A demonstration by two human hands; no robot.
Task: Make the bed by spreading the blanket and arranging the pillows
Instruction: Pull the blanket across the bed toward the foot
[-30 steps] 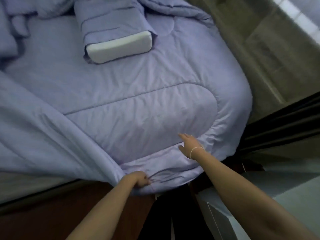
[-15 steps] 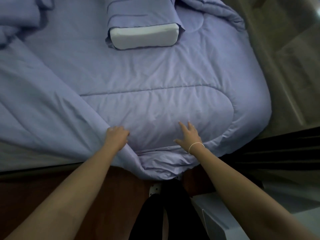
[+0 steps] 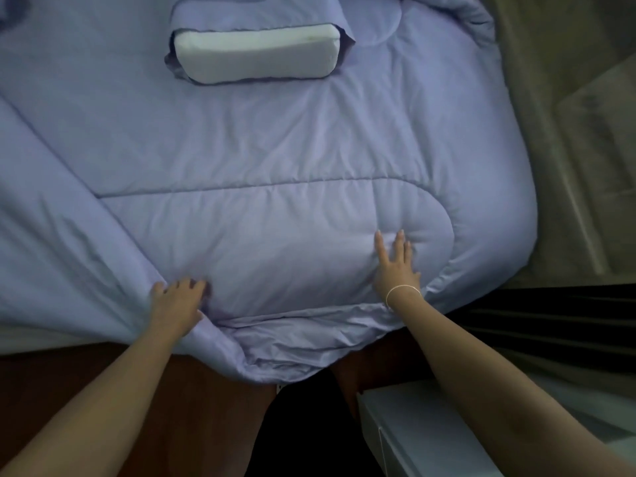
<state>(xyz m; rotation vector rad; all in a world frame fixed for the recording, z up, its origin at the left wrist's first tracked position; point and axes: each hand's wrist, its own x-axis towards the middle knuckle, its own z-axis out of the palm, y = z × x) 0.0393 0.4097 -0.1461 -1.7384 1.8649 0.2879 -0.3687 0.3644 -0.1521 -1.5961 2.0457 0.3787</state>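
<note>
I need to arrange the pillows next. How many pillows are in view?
1. A white pillow lies at the far end of the bed, half inside its purple cover, on the blanket. Others may be out of frame.

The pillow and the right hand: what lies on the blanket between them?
Nothing: the head view shows only bare, wrinkled blanket with one stitched seam between the pillow and the right hand.

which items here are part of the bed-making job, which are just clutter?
Part of the job:
- lilac quilted blanket
- white foam pillow half inside a lilac case
- left hand, resting on the blanket's fold
- right hand, flat on the blanket

Just there:
- white cabinet
- dark curtain
- brown wooden bed frame
</note>
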